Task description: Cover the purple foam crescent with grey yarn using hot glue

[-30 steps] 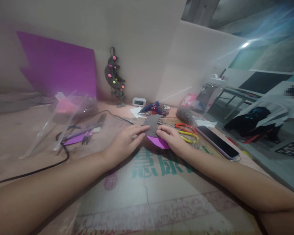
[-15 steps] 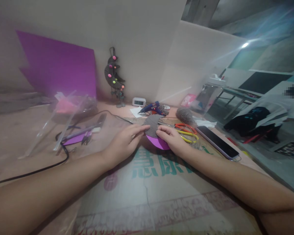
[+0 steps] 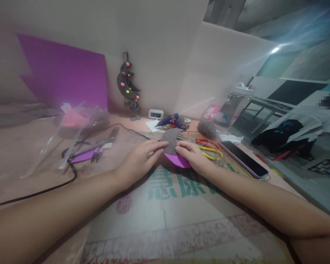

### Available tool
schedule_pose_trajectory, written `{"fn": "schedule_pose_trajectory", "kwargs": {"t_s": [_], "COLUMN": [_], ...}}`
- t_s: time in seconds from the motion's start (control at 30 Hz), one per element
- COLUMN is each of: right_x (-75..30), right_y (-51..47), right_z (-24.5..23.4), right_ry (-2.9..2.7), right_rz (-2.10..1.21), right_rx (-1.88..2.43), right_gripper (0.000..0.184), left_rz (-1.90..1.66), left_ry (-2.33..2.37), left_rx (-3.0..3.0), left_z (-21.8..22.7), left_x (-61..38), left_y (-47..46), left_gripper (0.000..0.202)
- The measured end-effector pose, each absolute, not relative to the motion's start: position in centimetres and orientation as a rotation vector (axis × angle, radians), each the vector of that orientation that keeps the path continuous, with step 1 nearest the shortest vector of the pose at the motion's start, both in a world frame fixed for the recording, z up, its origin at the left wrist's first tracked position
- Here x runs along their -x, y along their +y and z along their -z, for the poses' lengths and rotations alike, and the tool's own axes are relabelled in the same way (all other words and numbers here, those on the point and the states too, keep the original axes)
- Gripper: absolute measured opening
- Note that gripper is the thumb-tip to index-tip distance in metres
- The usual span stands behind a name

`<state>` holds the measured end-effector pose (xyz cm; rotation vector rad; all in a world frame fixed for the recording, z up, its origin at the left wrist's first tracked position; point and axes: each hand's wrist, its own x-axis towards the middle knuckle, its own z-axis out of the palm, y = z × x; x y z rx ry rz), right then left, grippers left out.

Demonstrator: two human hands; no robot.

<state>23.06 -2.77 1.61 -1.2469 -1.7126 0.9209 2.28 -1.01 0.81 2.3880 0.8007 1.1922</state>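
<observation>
My left hand [image 3: 139, 159] lies flat, fingers together, its fingertips pressing the left edge of a grey rounded piece [image 3: 171, 140]. My right hand [image 3: 191, 155] presses the right side of the same piece with its fingertips. Under the grey piece a purple cut shape [image 3: 176, 160] shows between the two hands. Both rest on a flattened cardboard sheet [image 3: 167, 205] with green printed characters. Neither hand lifts anything; both push down on the layered pieces.
Orange and yellow-handled scissors [image 3: 210, 148], a phone [image 3: 243, 158], a twine ball [image 3: 207, 129], a blue glue gun [image 3: 169, 121] and a small clock [image 3: 155, 114] lie beyond. At left are a black cable [image 3: 71, 169], clear plastic bags [image 3: 71, 124], a purple sheet [image 3: 66, 75].
</observation>
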Motion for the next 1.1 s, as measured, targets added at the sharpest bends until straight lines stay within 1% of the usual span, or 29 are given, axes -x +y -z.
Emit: {"fn": "schedule_pose_trajectory", "kwargs": {"t_s": [0.27, 0.43, 0.57, 0.6, 0.7, 0.73, 0.77, 0.87, 0.9, 0.97, 1.1], "right_x": [-23.10, -23.01, -23.09, -23.14, -23.28, -23.30, -23.30, -23.22, -23.19, -23.18, -23.32], "right_y": [-2.72, -2.70, -2.65, -2.64, -2.60, -2.60, -2.60, -2.62, -2.64, -2.68, -2.75], "right_z": [-1.61, -1.51, -1.38, -1.34, -1.24, -1.22, -1.20, -1.18, -1.17, -1.13, -1.06], "right_ry": [-1.708, -1.675, -1.708, -1.736, -1.804, -1.811, -1.814, -1.825, -1.832, -1.843, -1.833], "right_rz": [-0.948, -0.972, -0.913, -0.878, -0.818, -0.816, -0.817, -0.813, -0.810, -0.810, -0.835], "right_rx": [1.251, 1.209, 1.192, 1.192, 1.191, 1.184, 1.176, 1.153, 1.153, 1.168, 1.202], "right_gripper": [0.028, 0.027, 0.026, 0.026, 0.026, 0.026, 0.026, 0.026, 0.026, 0.028, 0.034], "left_rz": [-1.207, -1.158, -1.132, -1.127, -1.097, -1.069, -1.028, -0.880, -0.847, -0.831, -0.836], "left_ry": [0.785, 0.765, 0.780, 0.784, 0.760, 0.742, 0.723, 0.674, 0.667, 0.678, 0.716], "left_rx": [-2.377, -2.374, -2.280, -2.220, -2.000, -1.953, -1.929, -1.910, -1.890, -1.820, -1.712], "left_z": [-0.52, -0.42, -0.48, -0.47, -0.41, -0.38, -0.35, -0.28, -0.27, -0.29, -0.50], "left_x": [-2.22, -1.99, -2.15, -2.25, -2.60, -2.69, -2.75, -2.75, -2.70, -2.62, -2.61], "left_y": [-0.84, -0.66, -0.96, -1.03, -0.97, -0.86, -0.72, -0.33, -0.26, -0.19, -0.18], "left_gripper": [0.027, 0.040, 0.035, 0.038, 0.061, 0.065, 0.064, 0.036, 0.029, 0.025, 0.025]}}
